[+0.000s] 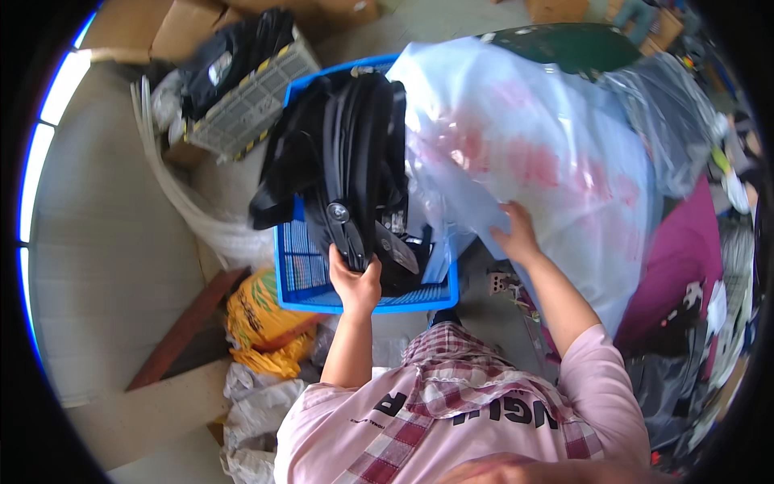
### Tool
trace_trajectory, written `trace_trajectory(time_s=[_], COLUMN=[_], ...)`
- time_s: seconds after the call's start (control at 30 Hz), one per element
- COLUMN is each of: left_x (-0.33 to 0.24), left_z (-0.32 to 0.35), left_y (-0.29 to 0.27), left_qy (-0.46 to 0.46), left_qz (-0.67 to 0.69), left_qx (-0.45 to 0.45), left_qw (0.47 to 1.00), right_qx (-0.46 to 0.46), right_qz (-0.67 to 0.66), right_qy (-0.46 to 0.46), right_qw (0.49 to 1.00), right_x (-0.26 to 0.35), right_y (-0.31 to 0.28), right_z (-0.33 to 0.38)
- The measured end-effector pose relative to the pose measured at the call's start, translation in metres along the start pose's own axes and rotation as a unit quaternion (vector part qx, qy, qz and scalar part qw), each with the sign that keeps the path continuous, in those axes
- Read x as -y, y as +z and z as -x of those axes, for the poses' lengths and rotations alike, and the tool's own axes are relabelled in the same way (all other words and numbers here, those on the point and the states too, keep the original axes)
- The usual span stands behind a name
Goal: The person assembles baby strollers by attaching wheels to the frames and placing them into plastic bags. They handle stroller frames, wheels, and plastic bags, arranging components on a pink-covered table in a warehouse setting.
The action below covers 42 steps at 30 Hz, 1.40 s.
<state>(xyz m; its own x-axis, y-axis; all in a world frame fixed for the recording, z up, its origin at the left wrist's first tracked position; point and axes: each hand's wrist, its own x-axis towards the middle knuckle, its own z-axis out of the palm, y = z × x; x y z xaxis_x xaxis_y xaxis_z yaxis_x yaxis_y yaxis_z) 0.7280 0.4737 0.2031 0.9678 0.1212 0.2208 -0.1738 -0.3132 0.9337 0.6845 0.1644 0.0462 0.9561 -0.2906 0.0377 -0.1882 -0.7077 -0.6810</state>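
A blue plastic basket (pixel 371 306) stands in front of me with black bags in it. My left hand (pixel 355 282) is closed round the near end of a black backpack (pixel 343 153), which stands on edge with its zippers and a round badge showing. Beside it, more black items with a grey label patch lie in the basket. To the right, my right hand (pixel 518 235) pinches the loose edge of a large translucent plastic bag (pixel 556 137) with red print showing on it. The plastic overlaps the basket's right side. What lies under the sheet is hidden.
A grey crate (pixel 250 101) holding black bags stands at the far left. Near the basket's left corner lie an orange-yellow sack (pixel 266 310) and white plastic wrapping (pixel 262 403). Purple fabric (pixel 677 258) hangs at the right, and cardboard boxes (pixel 185 28) sit at the back.
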Motion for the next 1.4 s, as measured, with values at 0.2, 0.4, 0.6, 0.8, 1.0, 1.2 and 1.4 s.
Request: trace_trajectory(time_s=[0.2,0.4,0.6,0.8,1.0,1.2,1.4], left_x=[-0.122,-0.146,-0.191,-0.134,-0.125,-0.027,-0.082], left_z=[0.085,0.2,0.336,0.424,0.453,0.384,0.413], left_y=[0.038,0.103,0.178,0.232,0.295,0.375,0.333], left_qy=[0.243,0.605,0.552,0.547,0.51,0.733,0.627], left_qz=[-0.043,-0.127,-0.066,-0.019,-0.2,-0.076,-0.064], left_qx=[0.051,0.071,0.514,0.69,0.775,0.54,0.603], left_qw=[0.968,0.783,0.653,0.475,0.316,0.407,0.49], right_qx=[-0.069,-0.233,-0.599,-0.653,-0.618,-0.624,-0.572], right_qz=[-0.335,-0.65,-0.62,-0.553,-0.57,-0.628,-0.602], right_qy=[-0.159,-0.21,-0.096,0.036,-0.016,0.001,0.016], right_qw=[0.926,0.692,0.497,0.516,0.541,0.465,0.557], right_x=[0.106,0.098,0.015,-0.011,0.016,0.015,-0.002], right_y=[-0.17,-0.322,-0.374,-0.318,-0.357,-0.377,-0.408], right_z=[0.128,0.284,0.446,0.534,0.576,0.596,0.548])
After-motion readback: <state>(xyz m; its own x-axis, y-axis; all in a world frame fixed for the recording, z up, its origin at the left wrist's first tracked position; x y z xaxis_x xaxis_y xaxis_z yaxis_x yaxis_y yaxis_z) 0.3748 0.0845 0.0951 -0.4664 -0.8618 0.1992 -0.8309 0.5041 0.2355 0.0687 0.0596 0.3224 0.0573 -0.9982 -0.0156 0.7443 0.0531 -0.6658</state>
